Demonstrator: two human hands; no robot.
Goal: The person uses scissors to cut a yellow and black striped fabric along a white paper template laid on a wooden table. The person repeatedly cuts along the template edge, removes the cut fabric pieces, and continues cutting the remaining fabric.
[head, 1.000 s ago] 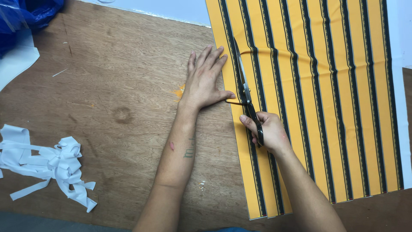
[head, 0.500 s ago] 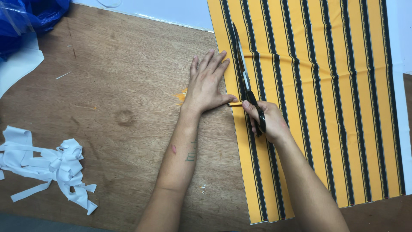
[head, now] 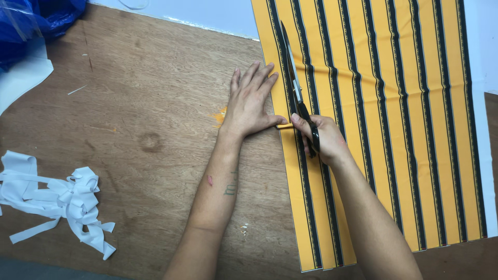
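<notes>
At the near edge of the wooden table (head: 129, 103), both forearms come into view from below, and the elbows are cut off by the frame. On the near left part lies a loose heap of white strips (head: 57, 199), well apart from the hands. The near end of the striped fabric (head: 389, 129), orange with black and thin white lines, lies flat beside the near right corner and runs to the far edge; its far end is cut off by the frame.

Near the middle of the table, the right hand (head: 324, 139) is closed around the black handles of the scissors (head: 298, 98), fingers through the loops. The blades point away toward the far edge and lie along a black stripe near the left border of the fabric, standing only narrowly apart. Whether the lower blade is under the cloth is hard to tell. The left hand (head: 251, 101) lies flat just beside the scissors, fingers spread narrow and straight, palm on the wood and fingertips on the left border of the fabric; the thumb touches a small orange flap next to the right thumb.

At the far left corner sits a crumpled blue plastic bag (head: 36, 21), partly out of frame, with a white sheet (head: 23, 78) just beside it.
</notes>
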